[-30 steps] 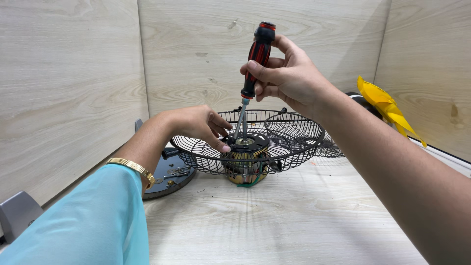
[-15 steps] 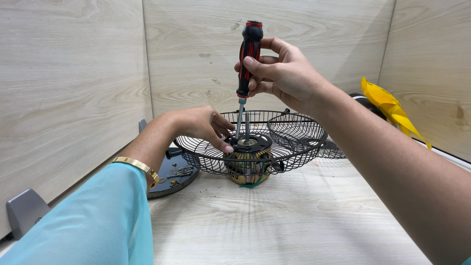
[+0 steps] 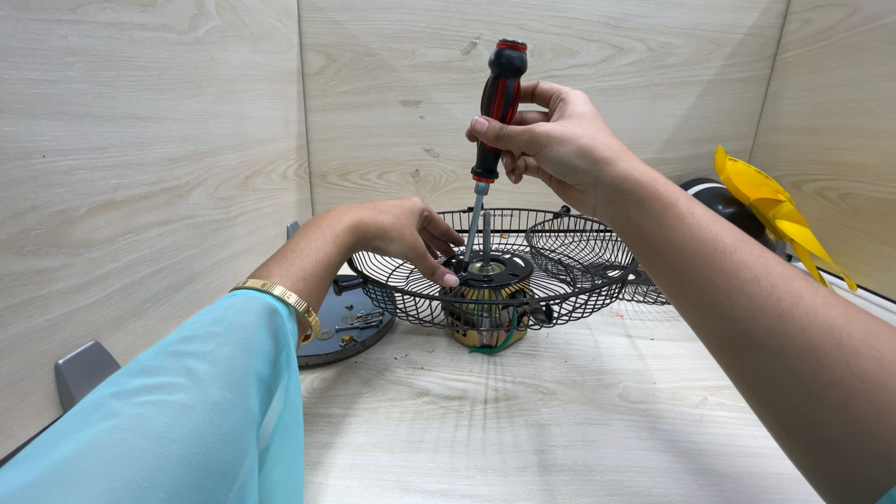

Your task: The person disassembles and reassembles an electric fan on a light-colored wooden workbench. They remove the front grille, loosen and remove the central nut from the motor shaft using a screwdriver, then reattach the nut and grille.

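On the counter (image 3: pixel 523 420) stands a small motor (image 3: pixel 487 313) with a black wire fan guard (image 3: pixel 523 271) lying around it. The left hand (image 3: pixel 401 233) rests open on the guard, one fingertip touching the motor top. Above, the right hand (image 3: pixel 551 140) grips a red and black screwdriver (image 3: pixel 493 112) upright, its tip down at the motor top.

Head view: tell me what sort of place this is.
Probably a small repair or assembly bench: a pale wood-look table with panelled walls, a black wire fan guard on an exposed motor, and a yellow fan blade set aside.
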